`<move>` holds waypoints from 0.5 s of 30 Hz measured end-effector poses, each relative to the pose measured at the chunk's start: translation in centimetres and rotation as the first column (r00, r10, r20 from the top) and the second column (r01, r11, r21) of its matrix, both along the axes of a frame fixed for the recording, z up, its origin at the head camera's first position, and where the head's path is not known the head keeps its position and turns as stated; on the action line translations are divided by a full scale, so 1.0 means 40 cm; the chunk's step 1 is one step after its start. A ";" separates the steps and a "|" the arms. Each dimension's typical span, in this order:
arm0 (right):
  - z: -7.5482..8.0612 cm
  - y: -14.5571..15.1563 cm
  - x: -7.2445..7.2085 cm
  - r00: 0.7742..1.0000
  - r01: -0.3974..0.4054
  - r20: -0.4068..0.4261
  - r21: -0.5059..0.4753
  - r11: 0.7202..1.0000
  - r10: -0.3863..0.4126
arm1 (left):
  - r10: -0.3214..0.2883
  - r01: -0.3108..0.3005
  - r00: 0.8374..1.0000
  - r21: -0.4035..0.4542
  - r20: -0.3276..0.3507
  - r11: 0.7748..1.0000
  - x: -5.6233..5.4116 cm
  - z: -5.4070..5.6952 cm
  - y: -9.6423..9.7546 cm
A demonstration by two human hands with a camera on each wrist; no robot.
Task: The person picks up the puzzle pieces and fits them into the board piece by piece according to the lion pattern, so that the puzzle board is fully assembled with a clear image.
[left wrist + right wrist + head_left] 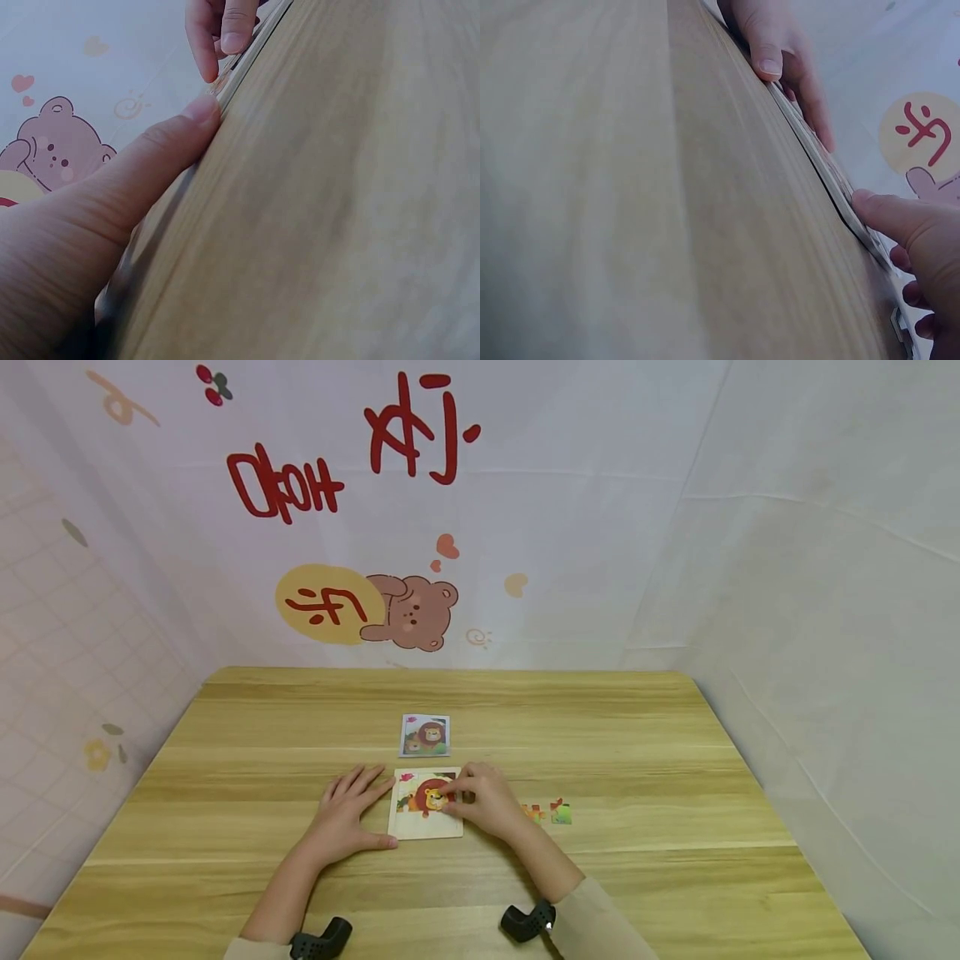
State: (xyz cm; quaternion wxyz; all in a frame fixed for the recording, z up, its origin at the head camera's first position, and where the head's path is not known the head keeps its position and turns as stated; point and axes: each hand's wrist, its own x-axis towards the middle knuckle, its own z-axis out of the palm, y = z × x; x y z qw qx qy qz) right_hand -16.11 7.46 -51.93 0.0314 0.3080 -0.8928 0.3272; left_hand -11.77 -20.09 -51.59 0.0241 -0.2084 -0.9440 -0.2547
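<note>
A wooden jigsaw puzzle board (426,828) lies flat on the table, with its upper part filled by a lion picture and a bare strip along its near side. My left hand (347,818) lies to its left with fingers spread; the thumb and a fingertip touch the board's left edge. Over the right part of the board, my right hand (486,800) pinches a puzzle piece (451,795) between thumb and index finger, at the lion's mane. Much of that piece is hidden by the fingers. The right wrist view shows the right thumb (889,214) low over the board's edge.
Loose puzzle pieces (561,812) lie right of the board, partly behind the right forearm. A card with the lion picture (426,736) lies just beyond the board. The wooden table (637,735) ends at a printed white cloth (570,527) behind and on both sides.
</note>
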 end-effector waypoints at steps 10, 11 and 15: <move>0.007 -0.005 0.004 0.999 0.044 0.012 0.022 0.999 -0.044 | 0.001 -0.001 1.000 -0.005 0.014 1.000 -0.001 0.000 -0.001; 0.006 -0.006 0.003 0.999 0.046 0.009 0.023 0.999 -0.046 | 0.001 -0.001 1.000 -0.005 0.014 1.000 -0.001 0.000 -0.001; 0.004 -0.004 0.004 0.999 0.046 -0.005 0.020 0.999 -0.046 | 0.003 -0.003 1.000 -0.003 0.011 1.000 0.000 0.000 0.001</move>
